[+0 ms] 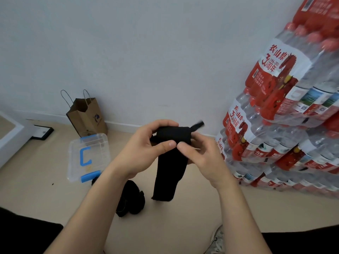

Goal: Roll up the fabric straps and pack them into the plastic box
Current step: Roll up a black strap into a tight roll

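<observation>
My left hand (146, 143) curls round the rolled part of the black strap (170, 156), thumb pinning the wrap; my right hand (200, 153) pinches the roll's edge to keep it tight — the loose tail hangs below both. More straps (131, 198) lie beneath my left wrist. The plastic box (88, 156) sits left of it, lid on — I'd say packing waits.
</observation>
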The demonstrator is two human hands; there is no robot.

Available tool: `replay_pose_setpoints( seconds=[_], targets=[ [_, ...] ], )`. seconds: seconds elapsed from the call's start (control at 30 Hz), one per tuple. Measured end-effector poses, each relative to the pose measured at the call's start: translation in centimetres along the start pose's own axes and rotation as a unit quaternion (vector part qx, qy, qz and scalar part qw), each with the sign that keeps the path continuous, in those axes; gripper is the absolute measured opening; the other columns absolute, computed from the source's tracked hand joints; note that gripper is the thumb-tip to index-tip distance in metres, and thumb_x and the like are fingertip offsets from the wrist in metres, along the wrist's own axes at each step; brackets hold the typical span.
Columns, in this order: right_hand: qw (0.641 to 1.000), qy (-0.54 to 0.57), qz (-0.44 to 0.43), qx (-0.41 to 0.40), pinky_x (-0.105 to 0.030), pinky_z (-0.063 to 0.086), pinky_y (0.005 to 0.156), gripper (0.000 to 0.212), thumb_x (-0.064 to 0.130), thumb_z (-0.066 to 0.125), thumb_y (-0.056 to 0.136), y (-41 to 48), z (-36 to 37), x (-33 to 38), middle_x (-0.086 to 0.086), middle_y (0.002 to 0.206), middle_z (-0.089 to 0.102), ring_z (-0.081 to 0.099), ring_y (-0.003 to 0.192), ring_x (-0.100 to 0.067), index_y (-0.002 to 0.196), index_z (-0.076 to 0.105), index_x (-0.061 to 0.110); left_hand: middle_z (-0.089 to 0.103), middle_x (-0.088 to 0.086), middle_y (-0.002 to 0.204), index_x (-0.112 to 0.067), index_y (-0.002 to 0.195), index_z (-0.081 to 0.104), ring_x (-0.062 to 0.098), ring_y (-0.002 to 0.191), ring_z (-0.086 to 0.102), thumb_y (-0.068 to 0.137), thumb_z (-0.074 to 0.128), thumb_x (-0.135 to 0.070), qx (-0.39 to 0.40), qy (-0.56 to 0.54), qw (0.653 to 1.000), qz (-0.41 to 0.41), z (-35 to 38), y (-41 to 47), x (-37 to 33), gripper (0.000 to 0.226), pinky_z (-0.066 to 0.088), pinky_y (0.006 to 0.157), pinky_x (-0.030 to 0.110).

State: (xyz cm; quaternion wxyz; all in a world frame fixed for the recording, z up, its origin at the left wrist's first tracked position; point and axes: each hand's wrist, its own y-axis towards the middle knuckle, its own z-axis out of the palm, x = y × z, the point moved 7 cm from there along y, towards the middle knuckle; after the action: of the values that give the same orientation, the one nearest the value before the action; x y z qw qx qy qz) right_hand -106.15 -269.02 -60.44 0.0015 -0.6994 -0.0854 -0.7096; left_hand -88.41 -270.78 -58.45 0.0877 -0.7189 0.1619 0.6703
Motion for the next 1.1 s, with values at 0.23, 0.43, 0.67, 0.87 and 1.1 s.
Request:
replay_pose_setpoints(
  seconds=[0.23, 0.43, 0.67, 0.87, 1.1],
  targets=[
    [1.0, -0.008, 0.004, -0.029, -0.046, 0.067, 0.082, 0.031, 0.036, 0.08, 0.094, 0.6, -1.0, 0.4, -0.008, 0.112, 0.082, 0.08, 0.107, -0.028, 0.121, 0.077, 0.02, 0.071, 0.001, 0.124, -0.025, 0.135, 0.064, 0.031, 0.108, 0.075, 0.094, 0.082, -0.015, 0.01, 0.005, 1.0, -0.008, 0.4, -0.3, -0.2, 0.046, 0.063, 0.097, 0.045],
    [0.998, -0.038, -0.04, -0.033, -0.047, 0.062, 0.099, 0.032, 0.021, 0.083, 0.089, 0.4, -0.8, 0.7, -0.005, 0.112, 0.08, 0.074, 0.11, -0.029, 0.121, 0.079, 0.019, 0.076, 0.009, 0.109, -0.02, 0.124, 0.071, 0.028, 0.104, 0.074, 0.101, 0.073, -0.035, 0.02, 0.07, 0.997, -0.018, 0.3, 0.1, 0.3, 0.027, 0.06, 0.093, 0.05],
    [0.991, -0.091, -0.04, -0.091, -0.037, 0.064, 0.08, 0.022, 0.037, 0.082, 0.088, 0.4, -1.3, 0.7, 0.005, 0.1, 0.08, 0.075, 0.095, -0.015, 0.108, 0.079, 0.028, 0.075, 0.006, 0.121, -0.02, 0.128, 0.069, 0.022, 0.112, 0.074, 0.091, 0.076, -0.02, 0.016, 0.017, 0.998, -0.051, 0.8, 0.0, 1.9, 0.038, 0.059, 0.099, 0.038],
    [0.998, -0.022, -0.018, -0.059, -0.036, 0.061, 0.089, 0.048, 0.027, 0.085, 0.081, 0.3, -0.8, -0.2, 0.002, 0.117, 0.075, 0.076, 0.097, -0.019, 0.123, 0.061, 0.028, 0.075, 0.015, 0.127, -0.016, 0.135, 0.066, 0.033, 0.118, 0.074, 0.102, 0.066, -0.04, 0.016, -0.018, 0.995, -0.099, 0.8, -0.2, 2.2, 0.04, 0.059, 0.105, 0.055],
    [0.997, -0.013, 0.079, -0.012, -0.03, 0.064, 0.083, 0.039, 0.061, 0.07, 0.096, -0.1, 1.0, -0.6, 0.0, 0.117, 0.081, 0.079, 0.111, -0.017, 0.121, 0.076, 0.031, 0.066, 0.007, 0.127, -0.021, 0.143, 0.054, 0.03, 0.107, 0.074, 0.11, 0.058, -0.013, -0.009, 0.016, 1.0, -0.021, 0.9, -0.2, 0.4, 0.033, 0.063, 0.093, 0.044]
  ],
)
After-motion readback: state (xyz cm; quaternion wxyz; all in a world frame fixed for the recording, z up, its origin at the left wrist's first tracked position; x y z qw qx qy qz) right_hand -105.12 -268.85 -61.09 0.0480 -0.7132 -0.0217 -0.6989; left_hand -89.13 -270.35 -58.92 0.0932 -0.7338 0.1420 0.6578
